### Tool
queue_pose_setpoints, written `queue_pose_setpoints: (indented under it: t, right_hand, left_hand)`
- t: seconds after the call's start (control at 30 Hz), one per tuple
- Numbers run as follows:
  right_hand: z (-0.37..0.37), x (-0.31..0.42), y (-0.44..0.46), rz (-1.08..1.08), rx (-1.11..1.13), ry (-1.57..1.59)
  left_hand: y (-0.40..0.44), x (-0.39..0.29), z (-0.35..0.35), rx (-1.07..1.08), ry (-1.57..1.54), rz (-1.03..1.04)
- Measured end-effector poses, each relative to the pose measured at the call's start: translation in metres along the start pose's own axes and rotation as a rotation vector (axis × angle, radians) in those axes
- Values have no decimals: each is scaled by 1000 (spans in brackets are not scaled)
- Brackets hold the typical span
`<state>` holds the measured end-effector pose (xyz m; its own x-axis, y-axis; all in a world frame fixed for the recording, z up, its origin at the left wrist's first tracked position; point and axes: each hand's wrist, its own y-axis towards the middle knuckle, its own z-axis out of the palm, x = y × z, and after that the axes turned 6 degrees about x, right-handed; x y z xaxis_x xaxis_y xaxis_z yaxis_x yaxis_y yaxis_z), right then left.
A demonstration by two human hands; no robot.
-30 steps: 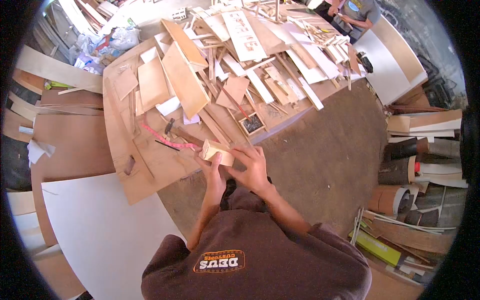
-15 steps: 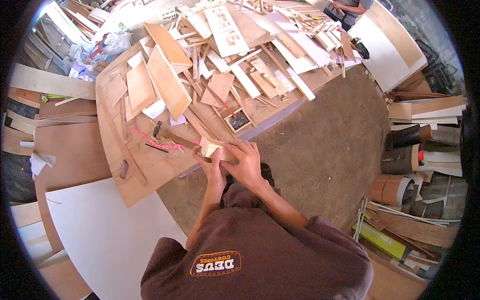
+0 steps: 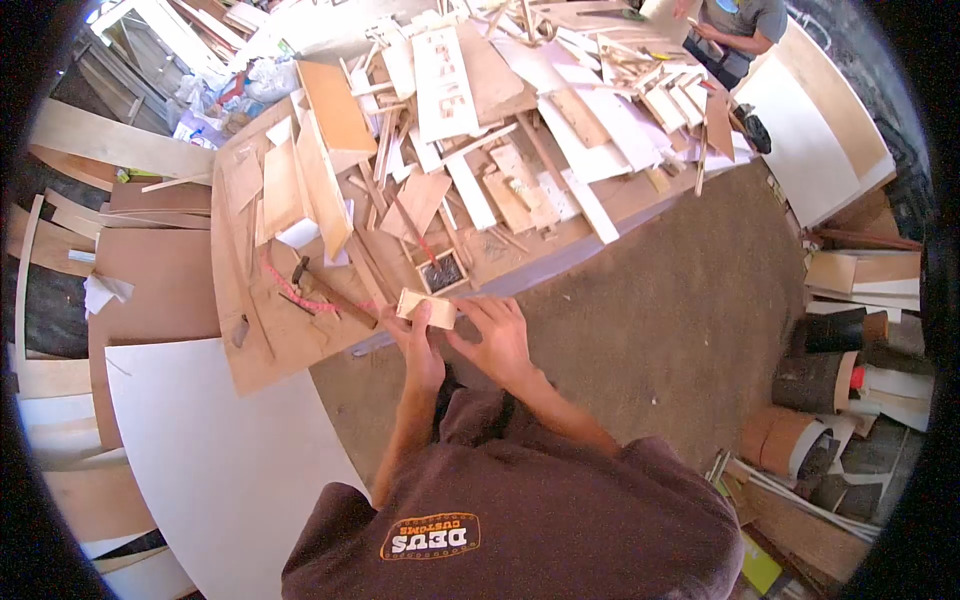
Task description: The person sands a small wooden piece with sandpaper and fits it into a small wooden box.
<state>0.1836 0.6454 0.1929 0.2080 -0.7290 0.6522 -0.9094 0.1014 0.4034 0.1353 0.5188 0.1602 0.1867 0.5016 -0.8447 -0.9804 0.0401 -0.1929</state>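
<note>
A small pale wooden piece (image 3: 428, 309) is held in front of my body, just off the near edge of the worktable (image 3: 300, 345). My left hand (image 3: 420, 343) grips its left end, thumb on the face towards me. At its right end is my right hand (image 3: 495, 338), thumb and fingers closed about that end. Left of my hands a hammer (image 3: 335, 293) lies on the table beside a pink tape (image 3: 283, 282) and a thin black stick. A small box of dark bits (image 3: 441, 272) sits just beyond the wooden piece.
Boards and offcuts (image 3: 450, 90) are heaped over the table's far part. A white sheet (image 3: 220, 450) lies at the lower left. Rolls and strips (image 3: 785, 440) are stacked on the right. Another person (image 3: 738, 35) is at the far right.
The wooden piece has turned in my hands, showing a broader, flatter face. The view has shifted. The other person's hands and upper body show more than half a second ago.
</note>
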Motion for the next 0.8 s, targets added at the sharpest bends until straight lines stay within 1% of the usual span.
queue_pose_setpoints:
  t: [0.03, 0.17, 0.23, 0.33, 0.43, 0.57, 0.6, 0.67, 0.73, 0.8]
  right_hand:
    - [-7, -5, 2, 0, -2, 6]
    - [-24, -28, 3, -30, -5, 16]
    - [-31, -33, 6, -28, -15, 19]
    - [-32, -38, 8, 6, -44, 39]
    - [-33, -43, 13, 42, -56, 33]
    - [-31, -45, 24, 102, -10, -8]
    - [-28, -45, 27, 101, -17, -13]
    - [-21, -46, 31, 122, 51, 43]
    - [-7, -47, 35, 145, 75, 81]
    - [6, -45, 42, 166, 102, 122]
  left_hand:
    - [-2, 2, 9, -50, 25, -17]
    - [7, 34, 17, -52, -1, 63]
    - [12, 36, 23, -88, 12, 26]
    - [9, 25, 45, -17, 30, 9]
    - [16, 26, 53, -12, 31, -7]
    - [38, 37, 47, 54, 34, 35]
    - [40, 32, 49, 41, 43, 33]
    - [50, 24, 46, 33, 45, 32]
    - [65, 20, 33, 72, 50, 32]
    - [90, 29, 2, 93, 75, 48]
